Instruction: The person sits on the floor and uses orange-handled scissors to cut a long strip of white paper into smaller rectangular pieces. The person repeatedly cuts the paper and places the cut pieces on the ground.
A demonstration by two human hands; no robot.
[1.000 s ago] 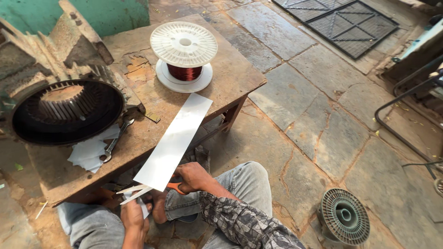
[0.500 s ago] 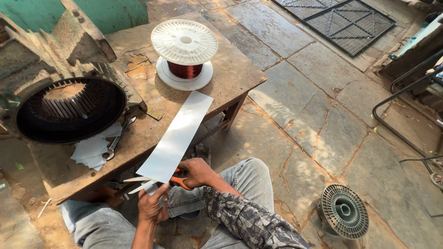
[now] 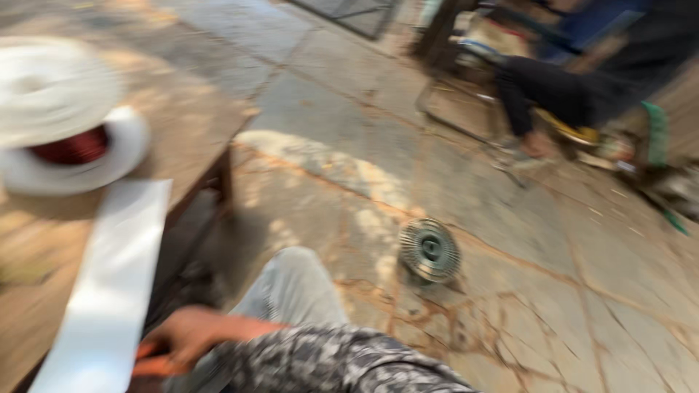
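The view is blurred by motion. My right hand [image 3: 186, 336] sits at the bottom left, closed around the orange handle of a pair of scissors [image 3: 148, 362], right beside the near end of a long white paper strip [image 3: 109, 291]. The strip runs from the wooden table [image 3: 196, 124] down toward my lap. A white spool of copper wire [image 3: 65, 124] stands on the table at the far left. My left hand is out of frame. My patterned sleeve and grey trouser leg fill the bottom middle.
A round finned metal part [image 3: 429, 249] lies on the stone-slab floor to the right of my knee. Another person [image 3: 561, 94] in dark clothes sits at the back right among metal frames and clutter.
The view has swung sharply to the right and blurred. The dark ring-shaped part and my left hand have left the frame. My right hand still grips the scissors at the strip.
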